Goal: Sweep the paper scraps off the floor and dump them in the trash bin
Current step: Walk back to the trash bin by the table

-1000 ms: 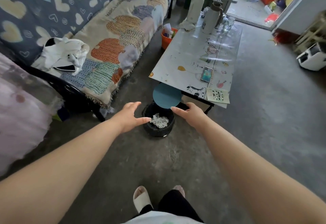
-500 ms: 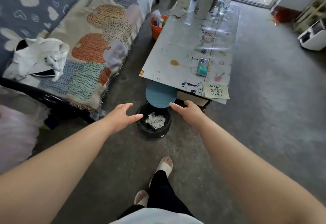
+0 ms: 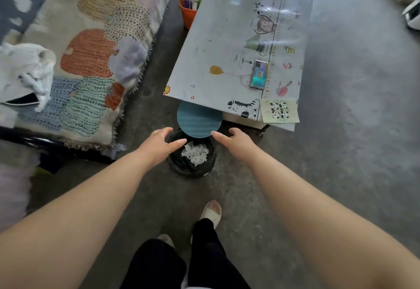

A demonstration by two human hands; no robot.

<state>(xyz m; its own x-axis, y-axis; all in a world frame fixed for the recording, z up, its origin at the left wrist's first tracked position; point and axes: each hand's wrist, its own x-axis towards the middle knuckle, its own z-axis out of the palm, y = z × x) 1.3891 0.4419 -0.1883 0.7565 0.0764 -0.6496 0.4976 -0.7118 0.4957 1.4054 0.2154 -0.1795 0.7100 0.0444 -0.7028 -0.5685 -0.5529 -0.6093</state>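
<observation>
Flanking the trash bin [image 3: 191, 170] on seemingly concrete floor [image 3: 341, 129], left hand [image 3: 159, 144] and right hand [image 3: 236, 142] spread, empty

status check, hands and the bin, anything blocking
Left hand and right hand both open, empty, either side of the trash bin. Paper scraps already inside. Blue lid up; table corner just behind.
</observation>
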